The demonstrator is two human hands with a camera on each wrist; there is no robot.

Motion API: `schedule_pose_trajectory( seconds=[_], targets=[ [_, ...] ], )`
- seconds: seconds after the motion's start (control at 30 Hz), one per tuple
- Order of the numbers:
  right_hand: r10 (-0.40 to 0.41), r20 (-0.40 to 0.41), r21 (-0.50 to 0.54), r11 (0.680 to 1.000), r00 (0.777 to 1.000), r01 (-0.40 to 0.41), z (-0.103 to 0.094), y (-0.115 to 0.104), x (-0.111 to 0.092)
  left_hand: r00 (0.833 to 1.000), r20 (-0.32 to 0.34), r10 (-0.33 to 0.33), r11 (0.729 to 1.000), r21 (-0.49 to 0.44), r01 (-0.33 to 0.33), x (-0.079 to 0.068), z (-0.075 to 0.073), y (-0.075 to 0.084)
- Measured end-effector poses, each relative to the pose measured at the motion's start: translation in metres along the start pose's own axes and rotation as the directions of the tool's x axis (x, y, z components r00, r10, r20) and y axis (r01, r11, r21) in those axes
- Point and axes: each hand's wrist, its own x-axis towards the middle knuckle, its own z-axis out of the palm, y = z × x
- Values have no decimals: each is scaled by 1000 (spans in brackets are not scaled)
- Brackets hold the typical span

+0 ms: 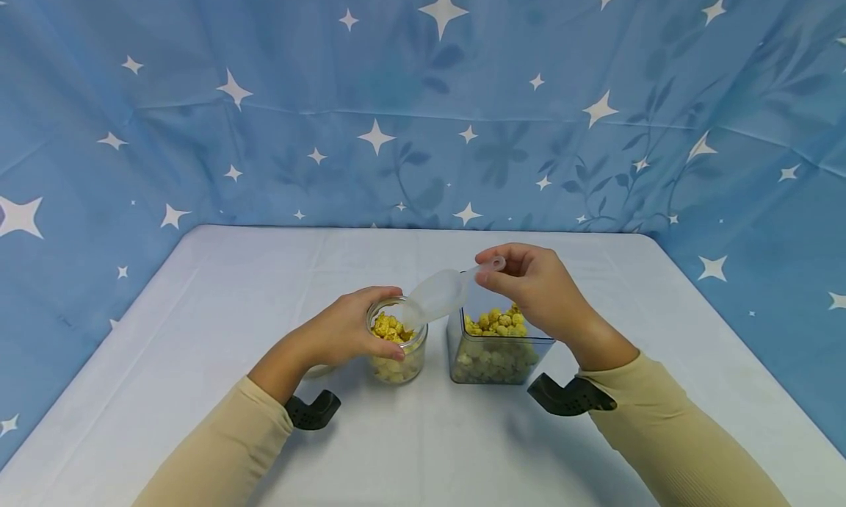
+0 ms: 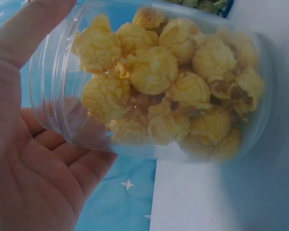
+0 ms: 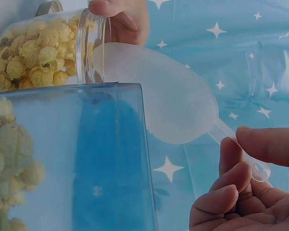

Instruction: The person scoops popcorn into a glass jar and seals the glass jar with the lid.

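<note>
- Head view: a blue cloth with white stars (image 1: 423, 88) hangs behind and to both sides of a white worktop (image 1: 423, 433), closing off the scene so the things on it stand out.
- Near the middle, the left hand (image 1: 344, 334) curls round a small round clear jar (image 1: 396, 349) of yellow popcorn (image 1: 390, 328), thumb on the near side, which steadies the jar on the worktop while its open mouth faces up.
- Just right of it stands a square clear container (image 1: 496, 353), also holding popcorn; the two are close together, so the way between them is short.
- The right hand (image 1: 535, 283) pinches the handle of a frosted plastic scoop (image 1: 439, 295) between thumb and fingertips; the scoop slopes down to the left with its lip over the jar's mouth, a tilt that suits tipping into the jar.
- Left wrist view: the palm and fingers (image 2: 43, 187) wrap the jar (image 2: 154, 82) by its threaded neck, and popcorn (image 2: 168, 91) fills it nearly to the top.
- Right wrist view: the curled fingers (image 3: 241, 168) grip the thin handle end, the scoop (image 3: 159, 96) looks empty, and its bowl lies between the container wall (image 3: 86, 159) and the jar (image 3: 43, 48).
</note>
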Motion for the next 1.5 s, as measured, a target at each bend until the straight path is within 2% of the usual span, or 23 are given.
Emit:
schedule_pose_trajectory(
  seconds=[0.47,0.73,0.87,1.0,1.1,1.2,1.37,1.5],
  targets=[
    [18,-14,19,1000,1000,-18,-8,11,-4,1000,2,-12,1000,-9,12,1,0,-1],
    [22,-61,147,989,998,-13,-21,22,-11,1000,8,-8,1000,6,8,1,-1,1],
    [11,-76,287,958,997,11,-31,30,-15,1000,17,5,1000,30,-6,1,-2,2],
    [-16,-93,446,893,996,56,-46,42,-18,1000,10,22,998,62,-22,3,-4,7],
    [-30,-113,503,860,993,83,-59,49,-21,999,-1,45,996,71,-45,6,-7,13],
    [-42,-124,519,849,991,101,-72,55,-24,998,1,67,996,66,-67,11,-9,24],
    [-37,-94,481,873,995,78,-86,64,-27,994,12,108,991,75,-108,25,-7,39],
    [-6,-53,388,921,999,26,-91,67,-26,990,30,136,987,87,-138,36,-2,50]
  ],
)
